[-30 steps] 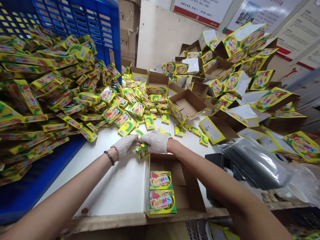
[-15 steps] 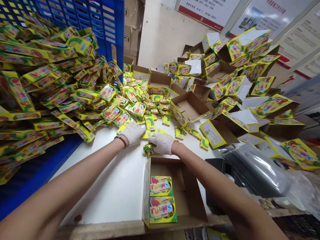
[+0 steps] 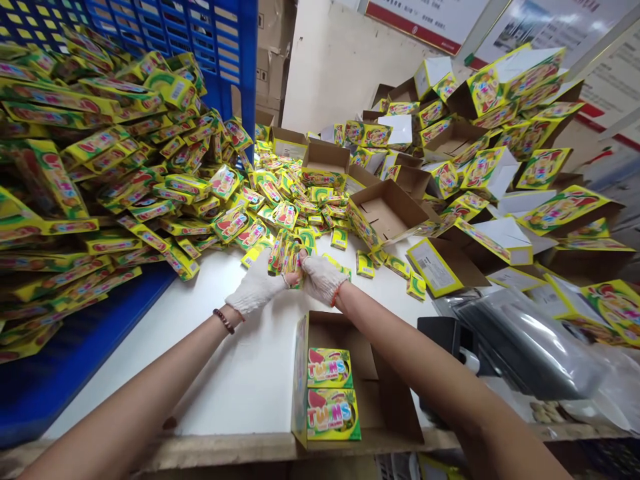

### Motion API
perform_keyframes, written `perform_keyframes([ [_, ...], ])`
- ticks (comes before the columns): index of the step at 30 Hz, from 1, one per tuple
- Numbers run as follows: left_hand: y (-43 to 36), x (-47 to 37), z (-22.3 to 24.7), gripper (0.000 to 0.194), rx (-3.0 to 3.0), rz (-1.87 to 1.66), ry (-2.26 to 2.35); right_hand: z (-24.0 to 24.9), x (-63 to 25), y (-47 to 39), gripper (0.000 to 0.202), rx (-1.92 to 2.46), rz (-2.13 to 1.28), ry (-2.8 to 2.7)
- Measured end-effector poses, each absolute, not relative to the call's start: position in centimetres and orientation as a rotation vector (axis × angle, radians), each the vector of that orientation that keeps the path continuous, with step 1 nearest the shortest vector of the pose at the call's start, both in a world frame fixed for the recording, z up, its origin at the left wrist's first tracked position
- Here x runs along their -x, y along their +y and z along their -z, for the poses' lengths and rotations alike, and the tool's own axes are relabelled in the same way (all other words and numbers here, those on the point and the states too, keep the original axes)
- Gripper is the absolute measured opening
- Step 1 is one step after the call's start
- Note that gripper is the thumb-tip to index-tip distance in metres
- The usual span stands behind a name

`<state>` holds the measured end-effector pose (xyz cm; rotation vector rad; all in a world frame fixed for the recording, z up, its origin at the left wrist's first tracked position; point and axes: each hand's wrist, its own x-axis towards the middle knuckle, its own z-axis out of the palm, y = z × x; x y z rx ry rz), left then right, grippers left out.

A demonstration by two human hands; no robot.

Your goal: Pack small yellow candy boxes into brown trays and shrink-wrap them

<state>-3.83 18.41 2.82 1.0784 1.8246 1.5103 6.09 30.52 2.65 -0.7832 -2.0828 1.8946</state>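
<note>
White table (image 3: 215, 393); open carton (image 3: 367, 333) by its near edge. Blue crate (image 3: 247, 80) left of and beyond carton, heaped with small yellow boxes (image 3: 95, 147). Pile of open-ended cartons (image 3: 493, 163) beyond carton and to its right. Left hand (image 3: 257, 287) and right hand (image 3: 323, 277), both white-gloved, just beyond carton, closed together on a row of boxes (image 3: 281, 253). Two TWINS boxes (image 3: 333, 413) face up in carton, along its left wall. Beaded bracelet (image 3: 223, 321) on left wrist.

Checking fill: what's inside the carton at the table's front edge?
In the carton: two TWINS boxes at left; anything underneath is covered. The right forearm hides its far right corner.
</note>
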Motion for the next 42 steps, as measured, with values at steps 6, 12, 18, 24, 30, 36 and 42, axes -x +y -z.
perform_keyframes([
  [6, 15.0, 5.4, -2.6, 0.031, -1.387, -0.695, 2.469, -3.5, -7.4, 30.5, 0.093, 0.826, -1.389, -2.612],
  [12, 14.5, 5.3, 0.5, 0.043, -1.401, -0.901, 2.434, -2.9, -6.7, 30.2, 0.108, 0.388, -1.142, -3.012],
  [18, 15.6, 2.3, 4.9, 0.051, -1.055, -1.661, 2.298, 0.2, -4.8, 30.7, 0.105, 0.294, -1.051, -2.998],
  [24, 16.7, 2.6, 4.8, 0.033, -0.895, -1.749, 2.298, 0.4, -4.9, 30.9, 0.101, 0.279, -0.918, -2.920],
  [30, 16.4, 2.6, 4.4, 0.029, -0.891, -1.767, 2.307, 0.0, -6.1, 30.5, 0.114, 0.279, -1.045, -2.990],
  [36, 16.9, 2.2, 4.0, 0.031, -0.900, -1.760, 2.330, -0.6, -5.4, 29.9, 0.069, 0.169, -0.937, -3.118],
  [42, 14.4, 0.9, -0.2, 0.037, -0.949, -1.838, 2.412, -4.9, -8.2, 30.8, 0.052, 0.489, -1.403, -2.523],
])
